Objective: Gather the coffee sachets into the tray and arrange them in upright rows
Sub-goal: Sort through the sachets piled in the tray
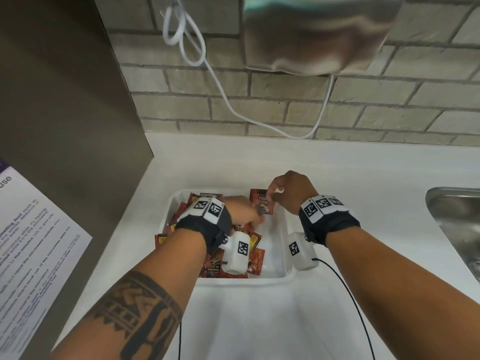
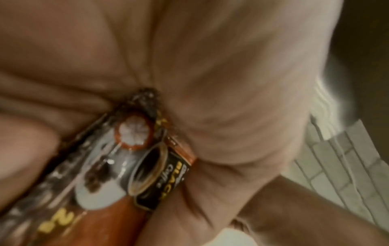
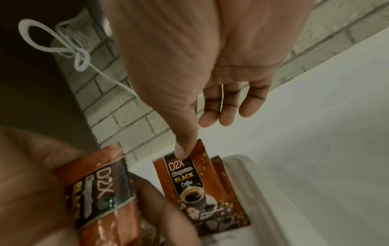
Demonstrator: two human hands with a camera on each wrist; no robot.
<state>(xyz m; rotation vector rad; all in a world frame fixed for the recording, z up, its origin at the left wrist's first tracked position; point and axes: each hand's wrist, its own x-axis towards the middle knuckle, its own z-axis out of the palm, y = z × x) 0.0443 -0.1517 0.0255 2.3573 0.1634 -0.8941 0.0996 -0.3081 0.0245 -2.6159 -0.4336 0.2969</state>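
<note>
A white tray [image 1: 259, 279] sits on the white counter. Loose red-brown coffee sachets [image 1: 255, 258] lie piled in its left half. At the tray's far right corner two sachets [image 1: 261, 203] stand upright against the wall; my right hand [image 1: 274, 197] pinches the top edge of the front one [image 3: 197, 183], with its other fingers [image 3: 231, 108] loosely curled above. My left hand [image 1: 246, 216] is low in the middle of the tray and grips a few sachets [image 2: 147, 174], also seen in the right wrist view [image 3: 99, 191]. The tray rim [image 3: 252, 174] runs just right of the standing sachets.
A steel sink [image 1: 457, 219] lies at the right edge of the counter. A white cable [image 1: 233, 105] hangs down the brick wall from a metal dispenser [image 1: 317, 35]. A grey panel [image 1: 65, 100] and a printed notice [image 1: 31, 229] are at the left.
</note>
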